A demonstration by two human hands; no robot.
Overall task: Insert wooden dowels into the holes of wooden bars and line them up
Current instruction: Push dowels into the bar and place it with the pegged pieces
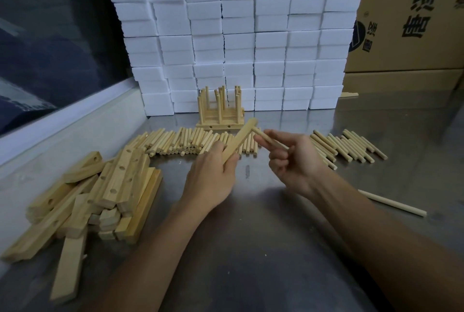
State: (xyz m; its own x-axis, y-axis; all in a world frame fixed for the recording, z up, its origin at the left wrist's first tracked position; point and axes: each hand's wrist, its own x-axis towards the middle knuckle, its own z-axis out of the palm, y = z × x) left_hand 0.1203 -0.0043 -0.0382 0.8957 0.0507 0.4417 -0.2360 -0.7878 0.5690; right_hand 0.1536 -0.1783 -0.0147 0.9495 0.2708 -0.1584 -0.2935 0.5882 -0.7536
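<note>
1. Head view: a wooden bar (239,140) is held up over the middle of the table (251,249). Its long side slants, with the low end near the person and the high end up, away and to the right.
2. The left hand (211,181) grips the low end of the bar, with the fingers curled round it.
3. A dowel (270,139) meets the top end of the bar. It points from there down and to the right. I cannot tell if its tip is inside a hole.
4. The right hand (288,158) pinches the dowel between thumb and fingers. The other fingers are curled in.
5. Behind the hands, a row of loose dowels (180,142) lies on the table. More dowels (349,146) lie to the right.
6. Finished bars with dowels standing up (221,111) sit farther back.
7. A pile of bars with holes (88,198) lies at the left.
8. One long stick (391,202) lies alone by the right arm.
9. White blocks (238,35) are stacked like a wall at the back, beside a cardboard box (411,10).
</note>
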